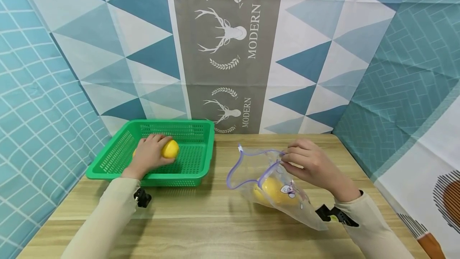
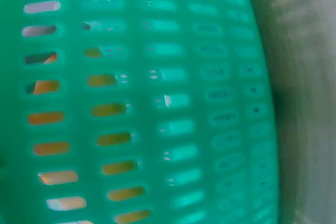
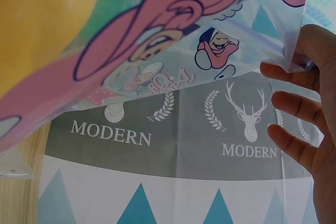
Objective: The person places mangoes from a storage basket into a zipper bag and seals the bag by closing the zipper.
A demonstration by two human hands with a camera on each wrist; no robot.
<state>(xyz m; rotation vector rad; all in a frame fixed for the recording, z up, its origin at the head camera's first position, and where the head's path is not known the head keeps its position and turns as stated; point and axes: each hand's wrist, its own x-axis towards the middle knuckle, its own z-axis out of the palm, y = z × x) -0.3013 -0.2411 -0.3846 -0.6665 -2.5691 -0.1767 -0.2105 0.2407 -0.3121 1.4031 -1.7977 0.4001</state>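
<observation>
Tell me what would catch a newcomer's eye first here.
First, the bright green basket on the left, where the left hand grips a yellow fruit. Next, the clear purple-edged bag on the right, its rim pinched by the right hand, more fruit inside. Behind, white deer heads on the grey panel.

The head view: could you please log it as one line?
Left hand grips round yellow fruit in green plastic basket; right hand pinches clear purple-edged plastic bag; yellow fruit inside

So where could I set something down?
The table is bare between the green basket and clear bag, and in front of the bag. Crowded: around the left hand and its yellow fruit, and where the right hand grips the bag.
</observation>
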